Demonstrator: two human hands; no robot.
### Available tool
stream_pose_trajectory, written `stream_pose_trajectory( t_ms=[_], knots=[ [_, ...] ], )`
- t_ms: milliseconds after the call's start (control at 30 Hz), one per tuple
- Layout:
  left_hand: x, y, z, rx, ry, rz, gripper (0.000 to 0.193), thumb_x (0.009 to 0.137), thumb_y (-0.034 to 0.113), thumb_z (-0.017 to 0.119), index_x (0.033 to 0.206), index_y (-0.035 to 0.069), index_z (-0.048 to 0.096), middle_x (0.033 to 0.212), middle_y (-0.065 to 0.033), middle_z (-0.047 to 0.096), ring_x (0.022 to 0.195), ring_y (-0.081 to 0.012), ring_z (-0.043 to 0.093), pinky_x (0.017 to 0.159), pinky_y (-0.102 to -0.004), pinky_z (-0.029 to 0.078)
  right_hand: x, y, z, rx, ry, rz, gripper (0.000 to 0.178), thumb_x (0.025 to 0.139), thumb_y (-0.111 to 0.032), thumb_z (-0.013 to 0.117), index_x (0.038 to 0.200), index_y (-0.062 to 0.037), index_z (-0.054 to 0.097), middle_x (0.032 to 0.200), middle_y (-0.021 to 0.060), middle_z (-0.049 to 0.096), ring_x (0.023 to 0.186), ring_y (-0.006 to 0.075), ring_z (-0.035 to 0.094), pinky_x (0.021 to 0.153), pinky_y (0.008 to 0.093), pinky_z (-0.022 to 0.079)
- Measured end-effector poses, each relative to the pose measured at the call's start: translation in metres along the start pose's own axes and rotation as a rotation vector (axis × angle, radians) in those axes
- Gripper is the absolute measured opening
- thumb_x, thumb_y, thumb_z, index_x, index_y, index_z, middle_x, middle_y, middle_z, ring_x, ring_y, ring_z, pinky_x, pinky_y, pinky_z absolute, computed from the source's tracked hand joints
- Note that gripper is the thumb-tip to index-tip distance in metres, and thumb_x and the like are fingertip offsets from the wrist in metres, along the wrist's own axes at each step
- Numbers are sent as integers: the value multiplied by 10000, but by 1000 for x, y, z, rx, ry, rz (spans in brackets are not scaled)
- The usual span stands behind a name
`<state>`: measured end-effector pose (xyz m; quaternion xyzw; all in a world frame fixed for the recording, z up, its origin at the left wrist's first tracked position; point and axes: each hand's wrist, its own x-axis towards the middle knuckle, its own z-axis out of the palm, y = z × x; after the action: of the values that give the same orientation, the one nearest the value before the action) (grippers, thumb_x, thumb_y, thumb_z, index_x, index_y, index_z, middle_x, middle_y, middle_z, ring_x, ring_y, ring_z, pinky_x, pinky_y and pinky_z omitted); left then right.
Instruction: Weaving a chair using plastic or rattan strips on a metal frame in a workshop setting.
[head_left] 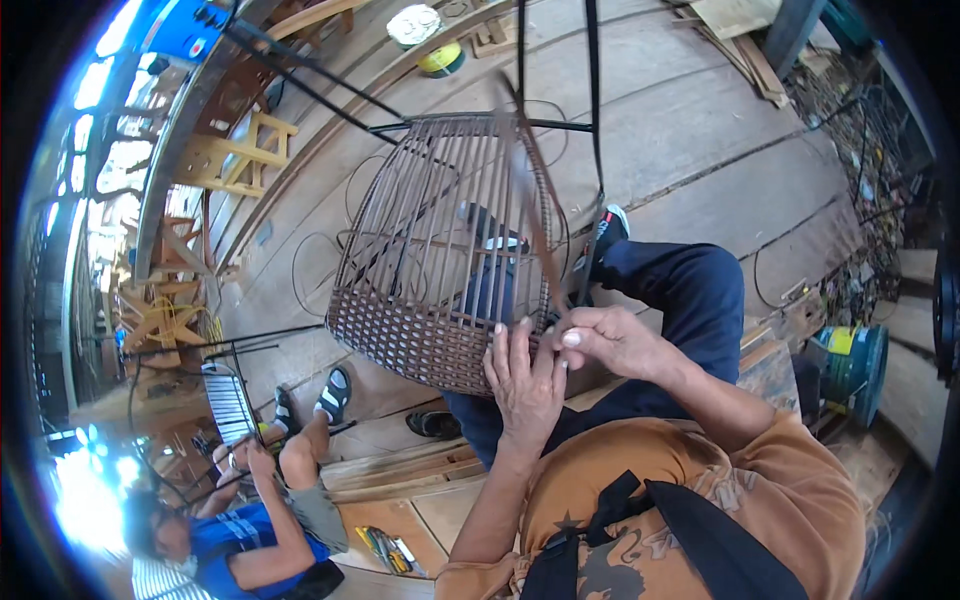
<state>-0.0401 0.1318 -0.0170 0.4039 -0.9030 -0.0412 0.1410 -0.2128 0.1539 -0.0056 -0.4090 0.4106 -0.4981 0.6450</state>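
Left hand (525, 385): fingers extended and slightly spread, laid over the lower right corner of the wicker panel (410, 345); whether the thumb grips from beneath cannot be told.
Right hand (615, 340): just beside the left, thumb and forefinger pinched together on the lower end of a brown weaving strand (540, 240), the other fingers curled.
Wicker panel: in front of the person, tilted, set in a black metal frame (592, 90); close weave along the lower band, bare upright strands above.
Obstruction: the weaving strand rises blurred from the right hand across the panel's right side; the upright strands partly screen one dark-trousered leg.
Left surroundings: a pale wooden stool (220, 160) lies toward the upper left; below it, a co-worker (240, 545) in blue handles a frame with pale slats (228, 400).
Right surroundings: the other trousered leg (690, 290) bends beside the panel; loose boards (745, 60) and a strip of litter (870, 180) lie beyond.
Tools (388, 550): a small pile, some yellow, on an orange-brown board near the co-worker.
Tub (442, 60): yellow and green, near a white bundle (413, 25); contents indistinct.
Bucket (865, 370): dark green, yellow-labelled, at far right; interior hidden.
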Motion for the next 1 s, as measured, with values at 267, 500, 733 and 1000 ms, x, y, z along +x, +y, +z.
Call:
stream_pose_trajectory(
  t_ms=[267,500,733,1000],
  knots=[
    [23,-9,7,-193,-27,-25,177,805,117,572,951,26,617,1150,-99,518,1171,-322,418,980,-455,318,7,10,-31,74,23,-193,268,899,-185,529,1083,8,561,1024,43,584,981,121,514,907,280,396],
    [25,-5,7,-206,-43,-27,144,822,130,565,909,24,607,1127,-110,501,1163,-330,408,967,-475,322,82,133,-94,-1011,13,141,428,878,-443,488,1004,-58,627,954,186,622,992,311,565,851,430,420],
    [25,-6,4,-227,4,-34,154,786,125,604,913,40,622,1146,-77,520,1154,-299,422,961,-455,320,104,168,-97,-1334,-170,263,657,903,-566,314,793,-35,685,810,197,655,834,351,640,792,458,457],
    [37,-8,-19,-263,74,-16,142,782,161,622,892,73,633,1122,-21,548,1151,-232,444,943,-462,300,79,141,-105,-1692,-218,3,343,947,-276,347,1229,-147,495,659,138,613,653,256,648,538,400,503]
  ],
)
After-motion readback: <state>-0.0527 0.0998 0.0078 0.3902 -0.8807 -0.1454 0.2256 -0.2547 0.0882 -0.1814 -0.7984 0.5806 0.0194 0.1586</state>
